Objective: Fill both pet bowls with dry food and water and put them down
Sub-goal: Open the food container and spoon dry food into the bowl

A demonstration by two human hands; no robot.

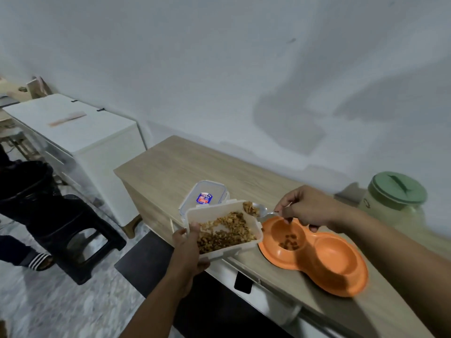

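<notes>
An orange double pet bowl (341,272) lies on the wooden counter (185,164). Its left hollow holds a few pieces of dry food (290,241); its right hollow holds nothing. My left hand (189,247) grips a clear plastic container (253,242) partly filled with dry food, held over the counter's front edge beside the bowl. My right hand (305,208) pinches a metal spoon (260,211) loaded with dry food, at the container's far right corner, above the bowl's left rim.
The container's lid (205,195) lies on the counter behind the container. A pale jug with a green lid (396,191) stands at the wall to the right. A black stool (80,240) and a person's sandalled foot (39,261) are on the floor at left, near a white cabinet (80,132).
</notes>
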